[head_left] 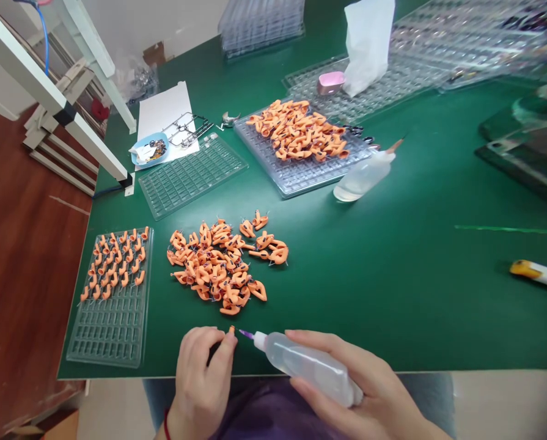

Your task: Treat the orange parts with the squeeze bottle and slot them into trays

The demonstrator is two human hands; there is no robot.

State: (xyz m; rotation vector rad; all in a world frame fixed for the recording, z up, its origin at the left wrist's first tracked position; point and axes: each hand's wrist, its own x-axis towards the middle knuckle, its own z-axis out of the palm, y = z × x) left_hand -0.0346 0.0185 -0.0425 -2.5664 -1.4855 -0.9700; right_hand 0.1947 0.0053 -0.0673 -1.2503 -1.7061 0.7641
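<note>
At the near edge of the green worktable [392,293], the person's left hand [200,379] pinches 1 small orange piece [231,329] between thumb and fingertips. The right hand [385,388] is wrapped around a translucent squeeze bottle [307,365], its purple nozzle tip [246,334] aimed at that piece and right beside it; from where I stand I cannot tell whether they touch. Just beyond the left hand lies a loose pile of curled orange pieces [213,266]. Left of it, a clear compartment tray [108,330] carries similar pieces along its far rows. Farther back, more are heaped on stacked clear trays [282,178], with another squeeze bottle [363,177] at their right.
</note>
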